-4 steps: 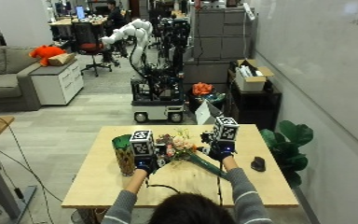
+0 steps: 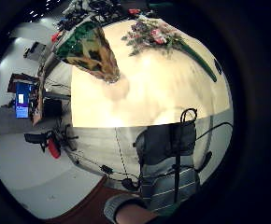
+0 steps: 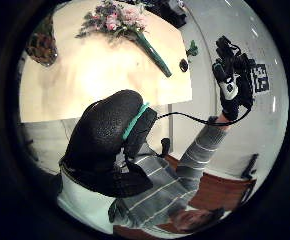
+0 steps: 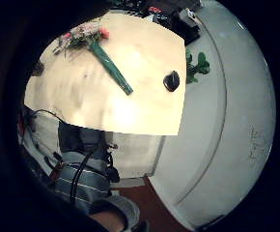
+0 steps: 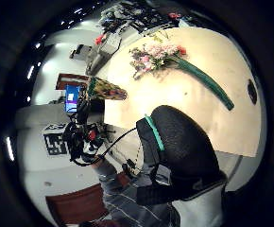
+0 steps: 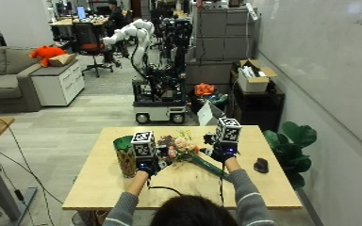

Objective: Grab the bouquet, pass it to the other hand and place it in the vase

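Note:
The bouquet [image 6: 180,147] of pink and pale flowers lies on the wooden table [image 6: 105,188], its long green-wrapped stem [image 6: 209,168] pointing to the front right. A green and yellow patterned vase [image 6: 125,157] stands upright at the table's left. My left hand [image 6: 147,164] hovers raised between vase and flowers, holding nothing. My right hand [image 6: 222,151] is lifted over the stem, fingers straight and spread [image 3: 231,82], empty. From the palms the bouquet [image 2: 152,35] [image 4: 84,37] [image 5: 158,54] and the vase [image 2: 91,49] [image 5: 106,90] show well below, untouched.
A black mouse [image 6: 260,165] sits on the table at the right, past the stem. A potted plant [image 6: 294,141] stands off the right edge. A wheeled robot cart [image 6: 159,101] is beyond the far edge. My head [image 6: 190,212] is at the near side.

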The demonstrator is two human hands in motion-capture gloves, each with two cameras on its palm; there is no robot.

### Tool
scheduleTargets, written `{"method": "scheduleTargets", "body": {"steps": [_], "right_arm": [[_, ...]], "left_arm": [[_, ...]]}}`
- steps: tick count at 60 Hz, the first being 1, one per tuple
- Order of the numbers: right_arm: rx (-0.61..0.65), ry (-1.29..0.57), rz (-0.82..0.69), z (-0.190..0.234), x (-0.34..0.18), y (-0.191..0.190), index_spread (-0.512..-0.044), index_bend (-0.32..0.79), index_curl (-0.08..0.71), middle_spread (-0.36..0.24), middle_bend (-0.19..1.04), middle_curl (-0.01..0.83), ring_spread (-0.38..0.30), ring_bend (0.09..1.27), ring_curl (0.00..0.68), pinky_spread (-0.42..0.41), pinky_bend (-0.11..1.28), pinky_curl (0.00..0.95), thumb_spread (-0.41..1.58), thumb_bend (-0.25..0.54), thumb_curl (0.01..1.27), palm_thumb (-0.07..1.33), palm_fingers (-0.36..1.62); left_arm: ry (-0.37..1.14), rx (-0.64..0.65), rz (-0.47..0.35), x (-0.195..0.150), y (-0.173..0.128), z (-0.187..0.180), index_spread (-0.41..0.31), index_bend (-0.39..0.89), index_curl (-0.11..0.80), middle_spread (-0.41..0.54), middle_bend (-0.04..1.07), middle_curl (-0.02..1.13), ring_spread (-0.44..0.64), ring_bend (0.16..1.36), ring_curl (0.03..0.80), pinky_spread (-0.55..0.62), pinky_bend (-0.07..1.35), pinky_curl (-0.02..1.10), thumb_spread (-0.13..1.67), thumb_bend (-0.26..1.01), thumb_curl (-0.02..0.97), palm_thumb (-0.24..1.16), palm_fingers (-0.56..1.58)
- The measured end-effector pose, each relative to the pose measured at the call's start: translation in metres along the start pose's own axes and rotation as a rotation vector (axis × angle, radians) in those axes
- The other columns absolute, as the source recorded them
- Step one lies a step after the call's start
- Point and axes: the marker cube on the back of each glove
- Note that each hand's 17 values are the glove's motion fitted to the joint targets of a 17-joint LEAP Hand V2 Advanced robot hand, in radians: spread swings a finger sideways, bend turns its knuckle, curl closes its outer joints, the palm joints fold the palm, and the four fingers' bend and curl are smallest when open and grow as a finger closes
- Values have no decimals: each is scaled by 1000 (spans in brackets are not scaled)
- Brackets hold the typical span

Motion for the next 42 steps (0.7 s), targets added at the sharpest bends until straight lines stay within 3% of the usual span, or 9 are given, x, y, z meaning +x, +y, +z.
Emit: {"method": "scheduleTargets", "body": {"steps": [6,13,27,34,42], "right_arm": [[23,3,-28,2,6,-6,-353,134,94,-80,188,114,70,314,113,227,523,205,920,203,130,372,125],[27,2,-30,-1,10,-6,-391,141,129,-91,194,162,81,336,145,253,530,237,1077,173,163,386,108],[66,8,-16,-16,10,7,-404,144,180,-87,197,231,80,346,187,267,530,279,1189,103,212,410,100],[35,8,36,4,37,-44,-405,141,194,-77,194,254,79,349,205,271,533,294,1209,70,231,423,96],[50,27,76,4,47,-65,-404,130,201,-73,196,275,79,353,222,274,540,307,1219,34,247,437,83]], "left_arm": [[-2,1,-12,-2,-1,2,-61,206,175,184,145,89,279,444,152,326,383,170,806,39,114,157,270],[-15,4,-18,-1,1,0,-65,197,233,201,157,121,318,464,176,360,381,204,937,7,157,173,258],[-7,16,-7,-7,-14,9,-68,188,308,197,164,175,332,474,205,380,364,248,1023,-21,213,176,261],[7,-3,-7,-6,-5,8,-68,188,333,188,164,196,327,469,215,382,355,265,1036,-23,231,172,261],[7,-7,12,-8,-12,13,-69,182,351,185,164,215,325,470,225,384,347,280,1051,-21,249,178,259]]}}
